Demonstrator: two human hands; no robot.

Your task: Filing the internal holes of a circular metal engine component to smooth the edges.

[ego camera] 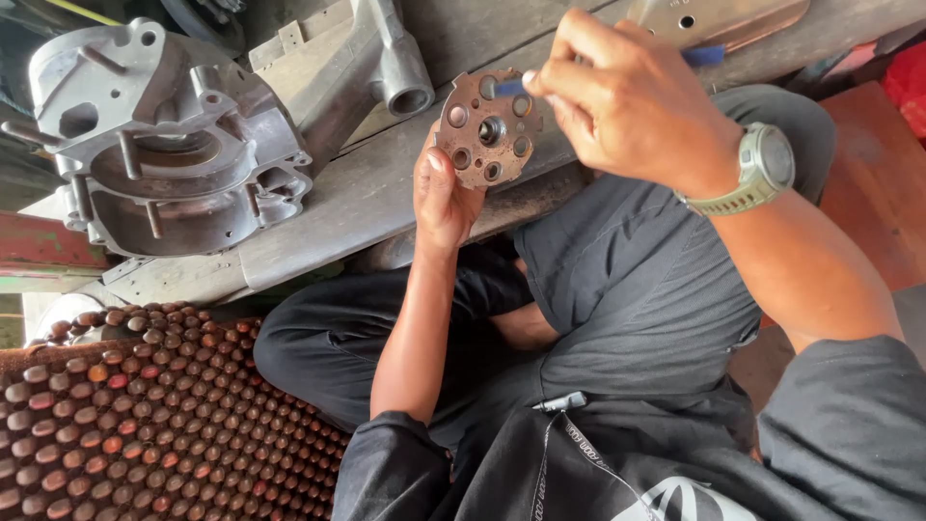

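Note:
My left hand (pixel 442 198) holds up a round, rusty-brown metal plate (pixel 487 137) with several holes and a hub in the middle, gripping it at its lower left edge. My right hand (pixel 627 101), with a grey-green watch (pixel 762 166) on the wrist, pinches a thin blue-handled tool (pixel 702 56) whose tip touches the plate's upper right rim. Most of the tool is hidden behind my fingers.
A grey cast-metal engine casing (pixel 164 145) with studs lies on a wooden plank (pixel 357 198) at the upper left. A tubular metal part (pixel 395 72) lies beside it. A wooden beaded mat (pixel 145 415) covers the lower left. My dark-trousered legs fill the middle.

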